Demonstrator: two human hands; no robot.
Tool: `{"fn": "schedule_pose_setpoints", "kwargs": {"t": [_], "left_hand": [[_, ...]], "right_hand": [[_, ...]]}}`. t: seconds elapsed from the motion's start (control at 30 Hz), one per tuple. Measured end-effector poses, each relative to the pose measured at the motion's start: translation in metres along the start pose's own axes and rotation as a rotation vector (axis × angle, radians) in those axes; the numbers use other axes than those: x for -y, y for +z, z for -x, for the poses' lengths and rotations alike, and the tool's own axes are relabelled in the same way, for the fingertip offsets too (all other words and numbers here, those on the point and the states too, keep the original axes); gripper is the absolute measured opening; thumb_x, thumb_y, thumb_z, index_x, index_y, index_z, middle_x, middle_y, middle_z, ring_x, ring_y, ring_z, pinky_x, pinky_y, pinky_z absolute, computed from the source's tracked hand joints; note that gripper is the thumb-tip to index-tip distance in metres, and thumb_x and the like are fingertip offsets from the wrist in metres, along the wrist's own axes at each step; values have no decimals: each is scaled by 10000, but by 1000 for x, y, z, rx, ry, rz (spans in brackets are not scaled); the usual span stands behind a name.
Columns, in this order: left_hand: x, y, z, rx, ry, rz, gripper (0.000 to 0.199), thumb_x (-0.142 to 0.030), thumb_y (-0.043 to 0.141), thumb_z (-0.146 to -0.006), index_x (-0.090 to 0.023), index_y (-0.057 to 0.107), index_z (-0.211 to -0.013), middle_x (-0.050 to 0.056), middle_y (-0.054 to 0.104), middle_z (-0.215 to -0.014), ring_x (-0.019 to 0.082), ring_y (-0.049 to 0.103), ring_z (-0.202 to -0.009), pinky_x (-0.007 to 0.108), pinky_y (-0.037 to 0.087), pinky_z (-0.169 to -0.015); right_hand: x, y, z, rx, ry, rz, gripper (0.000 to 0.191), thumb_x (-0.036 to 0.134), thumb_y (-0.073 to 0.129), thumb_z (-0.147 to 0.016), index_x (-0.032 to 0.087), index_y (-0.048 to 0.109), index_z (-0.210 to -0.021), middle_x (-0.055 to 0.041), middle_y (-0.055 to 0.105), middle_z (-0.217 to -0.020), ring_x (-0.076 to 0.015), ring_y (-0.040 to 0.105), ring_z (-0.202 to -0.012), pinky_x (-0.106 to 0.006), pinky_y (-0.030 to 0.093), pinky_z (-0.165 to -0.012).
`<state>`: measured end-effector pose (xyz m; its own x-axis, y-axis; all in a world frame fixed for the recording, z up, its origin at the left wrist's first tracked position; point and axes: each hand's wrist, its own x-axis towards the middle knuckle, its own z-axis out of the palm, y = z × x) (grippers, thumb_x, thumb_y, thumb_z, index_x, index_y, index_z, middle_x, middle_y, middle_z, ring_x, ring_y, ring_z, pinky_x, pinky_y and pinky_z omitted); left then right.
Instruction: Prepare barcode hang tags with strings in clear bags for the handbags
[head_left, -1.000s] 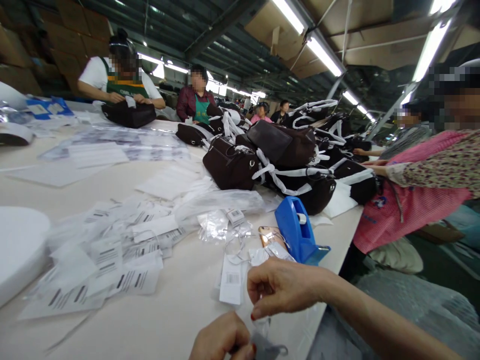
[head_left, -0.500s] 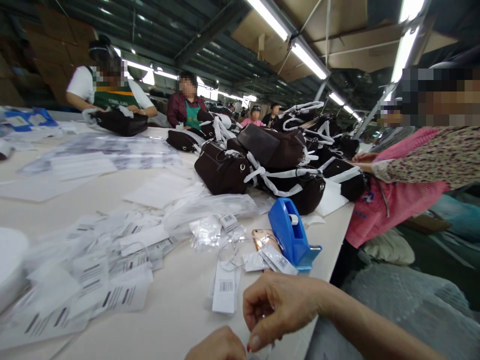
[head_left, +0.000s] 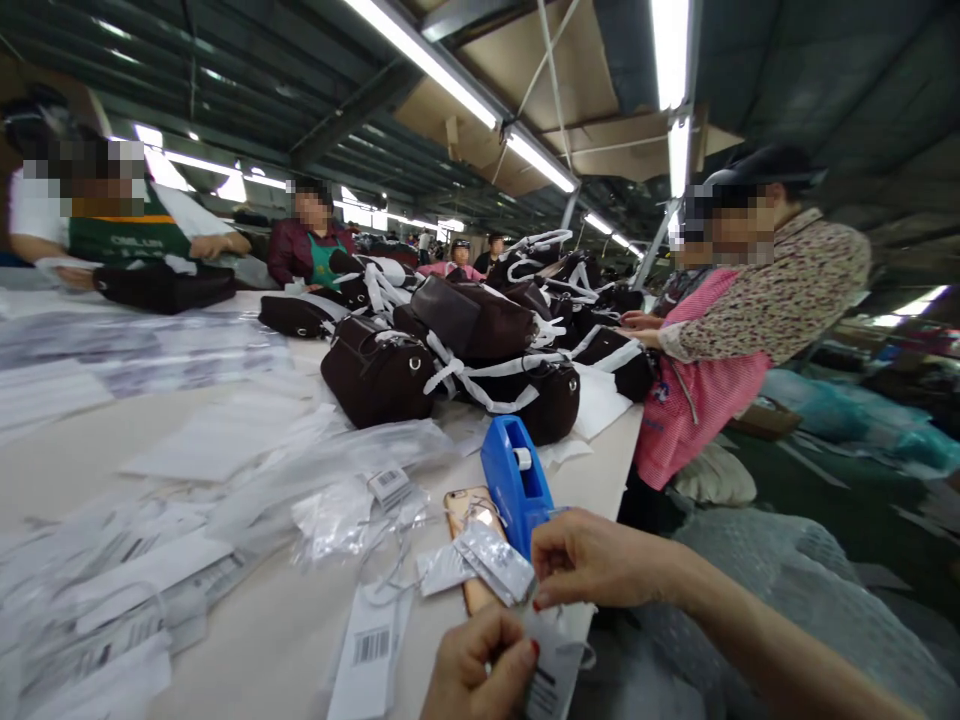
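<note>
At the bottom of the head view, my left hand (head_left: 480, 665) is closed, thumb against fingers, on a clear plastic bag (head_left: 551, 660) with dark printed lines. My right hand (head_left: 592, 560) pinches at the top of the same bag, its thumb and fingertips together. Just beyond my hands are a blue tape dispenser (head_left: 516, 480), a gold phone (head_left: 480, 595) and small barcode tags (head_left: 495, 560) lying partly over the phone. A white barcode tag (head_left: 371, 645) with a string lies left of my left hand.
Dark brown bags (head_left: 379, 370) with white-wrapped straps are piled mid-table. Printed plastic bags (head_left: 112, 600) spread over the left side. A person in a pink apron (head_left: 697, 370) stands at the right table edge; others work across the table. Bubble wrap (head_left: 787, 600) lies at the right.
The view has turned right, so the table things appear further left. My hands have come up into fuller view, and the printed plastic bag between them now shows more clearly.
</note>
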<state>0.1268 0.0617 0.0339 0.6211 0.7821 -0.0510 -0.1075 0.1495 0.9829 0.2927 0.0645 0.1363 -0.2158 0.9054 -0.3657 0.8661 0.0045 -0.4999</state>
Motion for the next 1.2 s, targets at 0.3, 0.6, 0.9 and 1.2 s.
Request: {"fn": "schedule_pose_setpoints", "kwargs": {"t": [0.3,0.6,0.9,1.2], "left_hand": [[10,55,-60,-78,82,-50,227,-351,488,-704,-194,431,-551,-68,308,-511,110,284,-514,240,222,-504],[30,62,-79,-196,97,-75,246,-379,505,-727,-185,465,-580,-66,326,-534,116,293,-539,241,227,-519],[43,65,-81,-266,96,-84,417,-583,498,-709,-188,475,-577,-61,325,-531,119,286,-533,239,234,-509],[38,66,-81,-301,128,-140,286,-417,521,-739,-184,480,-578,-63,316,-531,120,292,-534,240,235,-519]], "right_hand": [[-35,-45,1,-139,14,343,58,194,615,-720,146,645,-723,3,568,-595,-125,486,-560,-216,299,-502],[-50,-53,-17,-128,-70,484,153,173,491,-786,165,641,-812,-68,689,-794,-184,605,-715,-242,357,-588],[-55,-51,-25,-106,-80,465,161,191,495,-797,175,645,-855,-73,704,-835,-206,629,-752,-251,378,-609],[-70,-46,-38,-84,-97,316,72,199,596,-750,178,663,-763,5,633,-676,-127,554,-633,-199,357,-547]]}}
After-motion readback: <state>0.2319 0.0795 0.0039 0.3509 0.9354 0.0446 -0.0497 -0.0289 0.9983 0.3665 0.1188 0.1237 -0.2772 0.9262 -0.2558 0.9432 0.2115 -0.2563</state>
